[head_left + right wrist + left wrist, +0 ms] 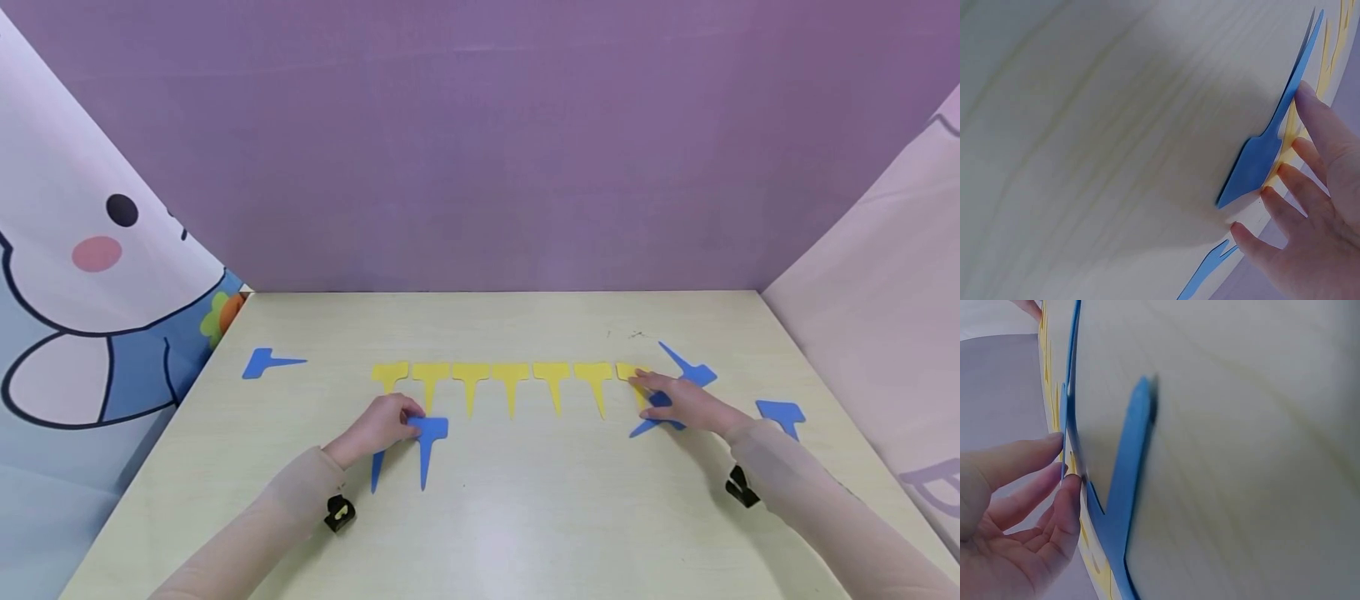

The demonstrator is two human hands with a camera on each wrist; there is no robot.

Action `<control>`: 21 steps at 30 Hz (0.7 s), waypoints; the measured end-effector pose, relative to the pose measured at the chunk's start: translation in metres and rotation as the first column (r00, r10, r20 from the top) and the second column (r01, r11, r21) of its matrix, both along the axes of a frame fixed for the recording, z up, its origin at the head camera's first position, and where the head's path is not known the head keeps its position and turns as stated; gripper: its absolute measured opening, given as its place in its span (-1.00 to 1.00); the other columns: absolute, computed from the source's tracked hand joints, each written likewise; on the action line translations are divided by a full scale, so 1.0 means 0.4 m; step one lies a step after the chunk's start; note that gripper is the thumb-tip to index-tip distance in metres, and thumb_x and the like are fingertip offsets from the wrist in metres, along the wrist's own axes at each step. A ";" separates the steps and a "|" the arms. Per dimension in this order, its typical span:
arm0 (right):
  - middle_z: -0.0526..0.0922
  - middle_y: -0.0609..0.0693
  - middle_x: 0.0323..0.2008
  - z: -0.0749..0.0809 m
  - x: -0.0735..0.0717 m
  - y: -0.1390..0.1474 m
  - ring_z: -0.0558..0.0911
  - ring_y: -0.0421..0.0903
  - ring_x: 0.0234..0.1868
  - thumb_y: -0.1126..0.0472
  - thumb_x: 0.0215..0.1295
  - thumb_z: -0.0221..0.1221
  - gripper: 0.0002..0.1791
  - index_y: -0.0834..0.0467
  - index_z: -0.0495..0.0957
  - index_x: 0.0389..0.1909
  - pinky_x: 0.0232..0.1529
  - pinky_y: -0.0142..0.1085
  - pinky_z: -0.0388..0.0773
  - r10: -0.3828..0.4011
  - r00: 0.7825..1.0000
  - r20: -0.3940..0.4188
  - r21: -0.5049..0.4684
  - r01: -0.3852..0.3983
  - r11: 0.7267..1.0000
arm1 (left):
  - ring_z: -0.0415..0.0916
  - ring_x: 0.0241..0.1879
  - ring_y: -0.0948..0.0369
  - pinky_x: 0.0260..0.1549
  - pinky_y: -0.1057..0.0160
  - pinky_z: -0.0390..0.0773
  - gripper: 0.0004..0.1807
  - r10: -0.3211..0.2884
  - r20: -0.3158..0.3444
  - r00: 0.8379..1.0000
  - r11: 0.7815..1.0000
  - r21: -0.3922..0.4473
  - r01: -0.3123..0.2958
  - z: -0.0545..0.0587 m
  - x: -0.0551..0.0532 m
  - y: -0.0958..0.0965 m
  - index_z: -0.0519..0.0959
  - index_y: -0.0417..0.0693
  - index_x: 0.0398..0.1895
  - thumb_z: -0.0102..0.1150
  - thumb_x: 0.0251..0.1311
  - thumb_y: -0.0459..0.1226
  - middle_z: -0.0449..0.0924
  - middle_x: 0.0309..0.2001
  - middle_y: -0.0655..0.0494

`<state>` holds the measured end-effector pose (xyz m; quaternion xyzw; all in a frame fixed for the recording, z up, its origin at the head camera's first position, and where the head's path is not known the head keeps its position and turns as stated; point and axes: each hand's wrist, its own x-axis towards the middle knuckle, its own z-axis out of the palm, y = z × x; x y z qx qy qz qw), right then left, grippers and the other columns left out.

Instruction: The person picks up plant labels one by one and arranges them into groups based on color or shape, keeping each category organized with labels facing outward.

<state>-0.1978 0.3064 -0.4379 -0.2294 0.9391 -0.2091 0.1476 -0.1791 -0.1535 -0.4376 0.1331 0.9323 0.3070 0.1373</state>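
In the head view, my left hand (382,422) pinches the head of a blue T-shaped plant label (431,428) between thumb and fingers. Partly hidden under that hand, a second blue label (377,472) has its stem toward me. Several yellow T-shaped labels (512,372) form a row, stems toward me. At the row's right end, my right hand (688,402) reaches over the last yellow label (627,369), fingers spread and fairly straight. Close under its thumb lies a blue label (1259,159), pointed stem angled away in the right wrist view.
Another blue label (698,374) lies just beyond my right hand, and one more (782,412) is beside the right forearm. A blue label (262,363) rests sideways at the far left. A purple backdrop (495,167) rises behind the wooden table (480,533).
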 end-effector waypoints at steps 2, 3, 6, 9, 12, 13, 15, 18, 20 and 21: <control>0.09 0.35 0.25 -0.001 0.000 0.000 0.08 0.35 0.22 0.06 0.09 0.18 -0.30 0.31 0.22 0.21 0.11 0.18 0.11 -0.003 1.000 0.003 -0.003 0.003 1.000 | 0.33 -0.47 0.25 -0.49 0.36 0.40 -0.81 0.001 0.000 1.000 1.000 -0.006 -0.001 0.001 0.001 0.002 0.60 -0.21 -0.32 0.28 -0.09 -0.39 0.50 -0.43 0.13; 0.09 0.35 0.25 -0.002 0.000 0.000 0.07 0.35 0.22 0.06 0.09 0.18 -0.30 0.31 0.22 0.21 0.11 0.18 0.11 -0.003 1.000 0.004 -0.003 0.003 1.000 | 0.33 -0.47 0.25 -0.48 0.35 0.40 -0.81 0.004 0.000 1.000 1.000 -0.008 -0.004 0.002 0.001 0.003 0.60 -0.20 -0.33 0.28 -0.09 -0.39 0.50 -0.43 0.13; 0.08 0.35 0.25 -0.003 0.000 0.000 0.07 0.34 0.22 0.07 0.09 0.18 -0.30 0.31 0.22 0.21 0.12 0.18 0.11 -0.008 1.000 0.006 -0.005 0.008 1.000 | 0.33 -0.46 0.25 -0.48 0.35 0.41 -0.81 0.004 -0.006 1.000 1.000 -0.017 -0.004 0.002 0.001 0.004 0.59 -0.20 -0.34 0.28 -0.10 -0.38 0.49 -0.43 0.11; 0.08 0.35 0.25 -0.003 0.000 0.000 0.06 0.34 0.23 0.06 0.09 0.18 -0.29 0.31 0.21 0.22 0.12 0.18 0.11 -0.010 1.000 0.008 -0.005 0.010 1.000 | 0.34 -0.46 0.25 -0.47 0.35 0.42 -0.82 0.003 -0.014 1.000 1.000 -0.023 -0.004 0.002 0.002 0.006 0.59 -0.21 -0.35 0.29 -0.10 -0.39 0.48 -0.42 0.10; 0.08 0.34 0.25 -0.003 0.000 0.000 0.06 0.33 0.23 0.07 0.10 0.18 -0.30 0.31 0.21 0.21 0.12 0.18 0.10 -0.009 1.000 0.009 -0.009 0.009 1.000 | 0.36 -0.45 0.24 -0.45 0.34 0.44 -0.82 0.003 -0.023 1.000 1.000 -0.030 -0.004 0.001 0.002 0.008 0.58 -0.22 -0.37 0.29 -0.11 -0.40 0.47 -0.43 0.09; 0.08 0.34 0.25 -0.003 0.000 0.000 0.06 0.33 0.23 0.08 0.10 0.18 -0.30 0.31 0.21 0.21 0.12 0.18 0.10 -0.006 1.000 0.008 -0.009 0.006 1.000 | 0.36 -0.45 0.24 -0.44 0.33 0.45 -0.82 0.004 -0.026 1.000 0.999 -0.032 -0.005 0.002 0.003 0.009 0.58 -0.23 -0.37 0.29 -0.12 -0.40 0.46 -0.43 0.09; 0.09 0.35 0.25 -0.003 -0.001 0.002 0.06 0.34 0.23 0.07 0.10 0.18 -0.30 0.32 0.21 0.21 0.12 0.18 0.10 0.001 1.000 0.006 -0.011 -0.001 1.000 | 0.37 -0.43 0.23 -0.42 0.31 0.46 -0.82 0.004 -0.032 0.999 0.999 -0.039 -0.005 0.002 0.002 0.009 0.58 -0.23 -0.38 0.30 -0.12 -0.39 0.45 -0.42 0.08; 0.09 0.35 0.25 -0.003 -0.002 0.002 0.06 0.34 0.22 0.06 0.10 0.17 -0.30 0.32 0.21 0.21 0.12 0.18 0.10 0.003 1.000 0.008 -0.014 -0.003 1.000 | 0.38 -0.41 0.21 -0.40 0.30 0.46 -0.80 0.011 -0.038 0.999 0.998 -0.054 -0.013 0.003 0.000 0.006 0.58 -0.22 -0.36 0.31 -0.12 -0.37 0.44 -0.41 0.07; 0.08 0.35 0.25 -0.003 -0.001 0.002 0.06 0.35 0.22 0.06 0.10 0.17 -0.29 0.32 0.21 0.21 0.12 0.19 0.10 0.003 1.000 0.009 -0.015 -0.003 1.000 | 0.38 -0.40 0.21 -0.40 0.30 0.45 -0.79 0.025 -0.034 0.999 0.998 -0.062 -0.027 0.006 -0.003 0.002 0.57 -0.22 -0.34 0.30 -0.11 -0.35 0.45 -0.41 0.08; 0.08 0.35 0.25 -0.004 -0.001 0.002 0.06 0.34 0.22 0.07 0.10 0.18 -0.29 0.32 0.21 0.21 0.12 0.19 0.10 0.001 1.000 0.011 -0.015 -0.001 1.000 | 0.38 -0.41 0.21 -0.42 0.31 0.45 -0.78 0.034 -0.028 0.999 0.997 -0.065 -0.036 0.007 -0.005 0.000 0.57 -0.21 -0.33 0.30 -0.10 -0.34 0.45 -0.41 0.08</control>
